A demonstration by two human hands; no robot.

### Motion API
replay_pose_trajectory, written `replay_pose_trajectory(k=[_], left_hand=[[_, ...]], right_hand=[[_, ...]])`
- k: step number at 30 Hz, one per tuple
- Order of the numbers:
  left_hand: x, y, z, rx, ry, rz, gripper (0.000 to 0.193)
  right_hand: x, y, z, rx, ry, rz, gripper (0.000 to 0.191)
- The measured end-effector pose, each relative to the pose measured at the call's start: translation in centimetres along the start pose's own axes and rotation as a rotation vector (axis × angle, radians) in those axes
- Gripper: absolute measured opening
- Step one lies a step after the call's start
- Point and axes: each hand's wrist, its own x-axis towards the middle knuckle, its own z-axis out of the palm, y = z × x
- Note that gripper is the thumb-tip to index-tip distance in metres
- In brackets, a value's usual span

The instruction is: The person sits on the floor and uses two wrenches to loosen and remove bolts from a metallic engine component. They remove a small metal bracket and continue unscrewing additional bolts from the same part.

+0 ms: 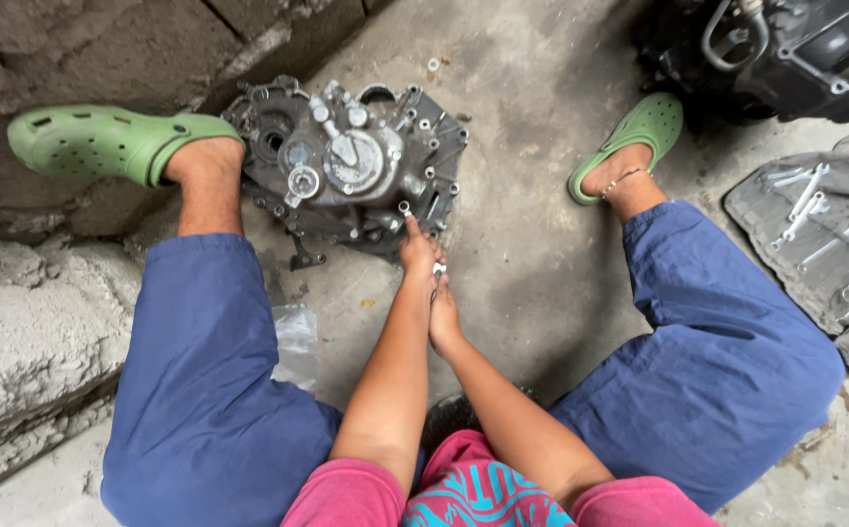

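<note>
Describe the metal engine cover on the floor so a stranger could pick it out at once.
Start at the concrete floor between the two green clogs. The engine cover lies beside the left clog, with the left hand touching its near edge. It is the only flat grey casting, ringed with bolt holes.

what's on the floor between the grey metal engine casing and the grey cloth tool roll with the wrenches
In the head view, the person's foot in a green clog stands between the engine casing and the tool roll; the rest is bare concrete floor.

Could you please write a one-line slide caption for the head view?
Seated person's left hand touches a grey metal engine casing on the concrete floor, right hand beside it.
</note>
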Motion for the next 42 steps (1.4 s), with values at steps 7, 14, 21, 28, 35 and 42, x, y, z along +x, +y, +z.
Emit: replay_pose_trajectory(k=[7,14,21,28,35,42], left_hand=[[0.0,-0.4,-1.3,-0.013,-0.094,-0.169,0.064],[0.3,-1.0,-1.1,0.097,-0.024,-0.076,0.07],[0.8,-1.3,5.8,-0.516,-0.004,-0.069,0.07],[0.9,-0.7,7.7,-0.587,0.267,-0.06,0.057],[-0.1,-3.1,5.4,-0.251,0.074,0.256,0.041],[-2.3,-2.0,-0.2,0.071,0.097,0.263,0.036]], right_hand=[[1.7,1.4,-0.3,0.035,0.025,0.046,0.066],[2.5,2.3,-0.4,-0.09,-0.062,-0.199,0.066],[8.1,-6.8,-8.1,-0.807,-0.327,-0.579,0.065],[9.7,-11.2,-8.1,-0.88,-0.338,-0.33,0.063],[8.6,-6.8,-8.9,-0.57,-0.027,-0.35,0.059],[3.4,-2.8,-5.5,0.111,-0.16,0.101,0.041]])
